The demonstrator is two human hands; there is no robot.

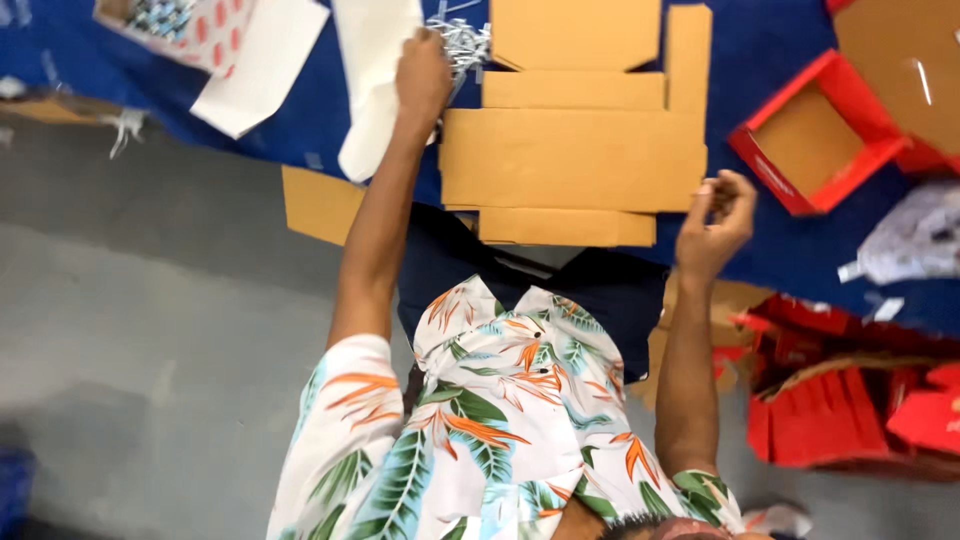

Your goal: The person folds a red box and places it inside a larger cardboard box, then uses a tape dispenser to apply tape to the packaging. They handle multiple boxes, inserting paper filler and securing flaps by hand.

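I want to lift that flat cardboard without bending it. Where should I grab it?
Probably the near flap, coming from the person's side. The cardboard lies flat on the blue table, so only an edge gives purchase, and that flap sits at the table's rim, where fingers could slip under. The right hand is by that corner.

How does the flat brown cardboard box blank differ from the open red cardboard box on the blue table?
The flat brown cardboard box blank lies unfolded, flaps spread; the open red cardboard box is formed, with raised walls. The blank is brown throughout; the red box is red outside, brown inside. The blank looks wider than the red box. Both are cardboard on the blue table cover.
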